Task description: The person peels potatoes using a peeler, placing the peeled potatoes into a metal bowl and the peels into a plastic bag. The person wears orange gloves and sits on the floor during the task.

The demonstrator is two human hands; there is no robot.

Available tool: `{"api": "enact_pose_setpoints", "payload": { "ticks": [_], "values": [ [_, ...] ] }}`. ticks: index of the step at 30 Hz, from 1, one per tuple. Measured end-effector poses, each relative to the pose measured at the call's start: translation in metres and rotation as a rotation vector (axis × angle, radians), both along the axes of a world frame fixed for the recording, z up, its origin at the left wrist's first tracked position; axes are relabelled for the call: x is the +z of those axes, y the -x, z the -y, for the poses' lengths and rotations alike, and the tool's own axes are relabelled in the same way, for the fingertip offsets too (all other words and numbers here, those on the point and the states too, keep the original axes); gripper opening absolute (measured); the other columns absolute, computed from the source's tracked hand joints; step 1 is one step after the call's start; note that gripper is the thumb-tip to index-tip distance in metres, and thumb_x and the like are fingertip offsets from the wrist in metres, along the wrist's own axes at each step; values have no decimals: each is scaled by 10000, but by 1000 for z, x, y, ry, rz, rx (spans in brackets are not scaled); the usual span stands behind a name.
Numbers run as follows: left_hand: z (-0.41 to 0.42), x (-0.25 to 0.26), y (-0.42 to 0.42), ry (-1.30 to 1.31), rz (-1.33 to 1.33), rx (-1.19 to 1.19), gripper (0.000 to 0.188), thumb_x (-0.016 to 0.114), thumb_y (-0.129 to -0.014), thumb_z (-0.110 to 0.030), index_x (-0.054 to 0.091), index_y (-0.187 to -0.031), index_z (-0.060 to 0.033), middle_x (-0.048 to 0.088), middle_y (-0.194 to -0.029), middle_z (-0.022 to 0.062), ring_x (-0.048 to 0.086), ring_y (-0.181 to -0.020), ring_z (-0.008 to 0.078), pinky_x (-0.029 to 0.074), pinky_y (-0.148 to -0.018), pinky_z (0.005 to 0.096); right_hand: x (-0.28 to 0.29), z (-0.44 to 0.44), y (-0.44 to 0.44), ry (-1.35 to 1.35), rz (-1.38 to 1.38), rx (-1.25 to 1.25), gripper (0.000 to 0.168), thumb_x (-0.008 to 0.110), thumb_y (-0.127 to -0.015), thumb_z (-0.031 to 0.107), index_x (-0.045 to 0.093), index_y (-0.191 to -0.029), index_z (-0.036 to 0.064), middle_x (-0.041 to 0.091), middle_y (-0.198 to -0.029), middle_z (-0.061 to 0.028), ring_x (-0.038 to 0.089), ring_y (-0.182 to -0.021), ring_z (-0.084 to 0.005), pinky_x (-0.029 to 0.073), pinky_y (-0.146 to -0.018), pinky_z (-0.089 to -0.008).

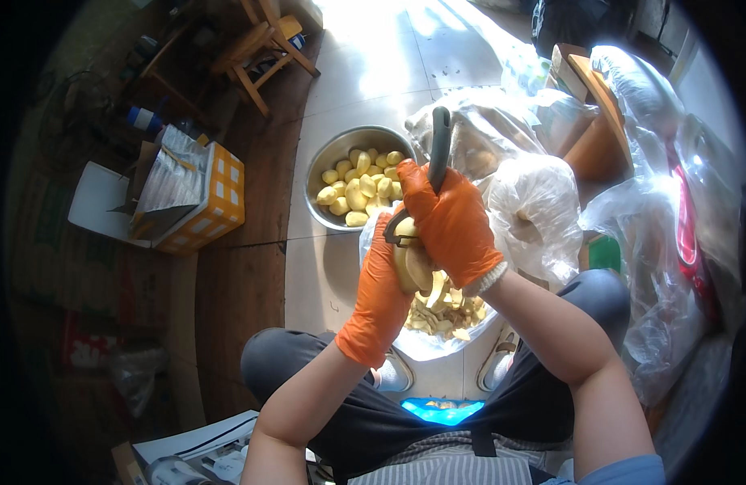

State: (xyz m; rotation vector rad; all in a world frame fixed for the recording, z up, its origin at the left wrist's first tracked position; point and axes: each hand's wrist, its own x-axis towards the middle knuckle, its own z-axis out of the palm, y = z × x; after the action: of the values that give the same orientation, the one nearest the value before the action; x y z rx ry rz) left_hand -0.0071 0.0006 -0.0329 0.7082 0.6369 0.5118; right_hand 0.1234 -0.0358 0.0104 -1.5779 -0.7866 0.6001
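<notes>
Both of my hands wear orange rubber gloves and meet in front of me. My right hand (455, 221) grips a Y-shaped peeler by its dark handle (439, 142). The peeler's head (398, 229) lies against a potato (409, 264) that my left hand (379, 291) holds from the left side. A strip of peel hangs from the potato, partly hidden by the right hand. Beneath the hands, potato peelings (443, 315) fill a white plastic bag (430, 348). Just beyond stands a metal bowl (317, 209) of peeled yellow potatoes (362, 188).
Clear plastic bags (533, 200), one with brownish contents, lie right of the bowl. A yellow-and-white foam box (212, 194) stands at left on brown floorboards. A wooden chair (252, 54) is farther back. A blue bag (443, 413) lies between my legs.
</notes>
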Motion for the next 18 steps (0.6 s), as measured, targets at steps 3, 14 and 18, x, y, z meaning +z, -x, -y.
{"api": "enact_pose_setpoints", "payload": {
  "ticks": [3,14,18],
  "values": [
    [10,21,-4,-67,-66,-31,605,568,-969,-660,578,-1306,-157,686,-1045,31,688,-866,185,472,-557,308,-4,-6,-12,-108,-460,3,496,657,-983,468,664,-930,-25,663,-707,-78,654,-588,-150,535,-560,-299],
    [-9,23,0,55,102,139,649,462,-1049,-589,408,-1490,-117,555,-1404,114,593,-1281,274,513,-1086,475,-5,3,12,-195,38,13,461,730,-947,449,679,-904,-7,690,-766,-155,697,-706,-304,541,-671,-399],
    [-10,18,3,228,261,121,632,412,-1069,-576,390,-1519,-132,576,-1390,94,593,-1282,250,563,-1001,472,-3,2,18,-109,184,19,430,706,-955,416,691,-866,-5,695,-782,-214,698,-737,-392,543,-671,-447]
  ]
}}
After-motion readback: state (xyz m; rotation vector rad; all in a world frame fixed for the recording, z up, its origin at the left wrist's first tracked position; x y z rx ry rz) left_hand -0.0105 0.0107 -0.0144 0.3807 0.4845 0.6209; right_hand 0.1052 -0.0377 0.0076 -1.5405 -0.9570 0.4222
